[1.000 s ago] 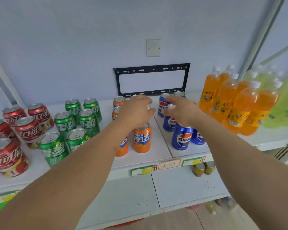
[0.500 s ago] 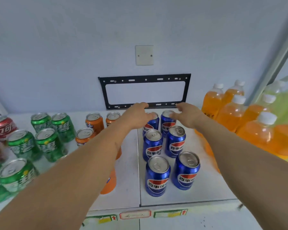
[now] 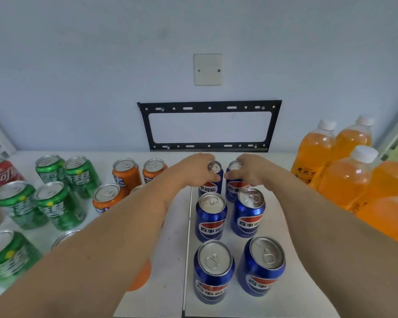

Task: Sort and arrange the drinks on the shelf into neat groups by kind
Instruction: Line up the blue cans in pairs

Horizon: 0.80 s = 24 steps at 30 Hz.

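1. Gripping the two rearmost blue cans at twelve o'clock, the left hand (image 3: 194, 171) curls round the back-left blue can (image 3: 213, 180) and the right hand (image 3: 251, 172) round the back-right blue can (image 3: 236, 187).
2. Blue cans form two columns; green cans (image 3: 53, 203) at nine o'clock, orange cans (image 3: 124, 175) at ten and orange bottles (image 3: 345, 180) at three already look grouped.
3. Only squaring up seems left.
4. Compared with half a second ago, both hands have come down onto the back pair.

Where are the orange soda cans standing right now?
In the head view the orange soda cans stand left of centre on the shelf, between the green cans and the blue cans, partly hidden by the left forearm.
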Each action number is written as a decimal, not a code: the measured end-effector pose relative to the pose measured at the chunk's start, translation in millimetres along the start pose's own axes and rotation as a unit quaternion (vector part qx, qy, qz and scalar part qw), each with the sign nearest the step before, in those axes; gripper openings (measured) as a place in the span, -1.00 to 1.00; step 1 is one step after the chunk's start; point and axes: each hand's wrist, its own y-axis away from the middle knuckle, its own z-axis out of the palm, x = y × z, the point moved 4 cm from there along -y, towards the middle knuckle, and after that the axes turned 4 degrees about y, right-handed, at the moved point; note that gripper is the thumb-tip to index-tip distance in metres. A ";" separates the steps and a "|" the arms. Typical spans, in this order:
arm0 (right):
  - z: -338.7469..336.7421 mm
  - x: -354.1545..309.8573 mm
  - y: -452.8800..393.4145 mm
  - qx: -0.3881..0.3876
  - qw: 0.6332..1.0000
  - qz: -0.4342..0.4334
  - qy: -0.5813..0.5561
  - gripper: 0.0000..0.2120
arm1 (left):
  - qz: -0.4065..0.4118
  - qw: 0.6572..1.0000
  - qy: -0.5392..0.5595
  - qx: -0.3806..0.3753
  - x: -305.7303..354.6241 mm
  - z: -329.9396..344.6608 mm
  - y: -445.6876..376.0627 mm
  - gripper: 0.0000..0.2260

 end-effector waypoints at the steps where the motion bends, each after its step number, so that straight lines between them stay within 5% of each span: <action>1: -0.2 0.0 0.4 -0.004 1.000 -0.001 0.003 -0.33 | 0.001 1.000 -0.002 0.006 0.3 0.3 -0.8 -0.42; 4: -1.2 -1.1 3.8 -0.004 1.000 -0.003 0.012 -0.34 | 0.000 1.000 -0.006 0.016 0.4 2.1 -4.8 -0.51; 13: -3.9 8.8 22.9 -0.021 0.996 0.021 -0.084 -0.18 | -0.019 0.999 -0.050 0.005 11.3 -3.5 1.4 -0.36; 16: -10.8 17.7 36.7 0.022 0.991 0.028 -0.126 -0.18 | -0.039 0.999 -0.036 0.010 14.4 -4.9 12.5 -0.27; 19: -15.9 28.6 65.2 0.074 0.984 0.023 -0.159 -0.31 | -0.031 0.998 -0.017 0.049 20.1 -9.7 38.0 -0.40; 24: 18.8 41.1 95.9 -0.046 0.973 -0.006 -0.224 -0.34 | -0.031 0.998 0.014 -0.043 27.1 13.4 94.9 -0.42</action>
